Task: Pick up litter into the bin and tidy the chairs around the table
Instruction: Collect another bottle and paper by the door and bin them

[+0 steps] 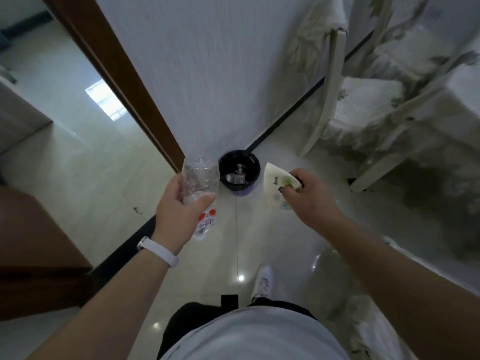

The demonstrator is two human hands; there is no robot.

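My left hand (179, 206) grips a clear, empty plastic bottle (200, 178) with a red and white label, held just left of the bin. My right hand (309, 196) pinches a white paper wrapper (275, 185) with green print, just right of the bin. The bin (240, 172) is small and round, purple with a black liner, and stands on the floor against the wall; some litter lies inside it. A white chair (327, 81) with a patterned cover stands at the right, next to a table (441, 105) under a patterned cloth.
A brown door frame (117, 66) runs diagonally left of the bin, with a doorway beyond it. A brown wooden cabinet (33, 242) stands at the left. My white shoe (263, 281) is on the glossy tiled floor (239, 242) behind the bin.
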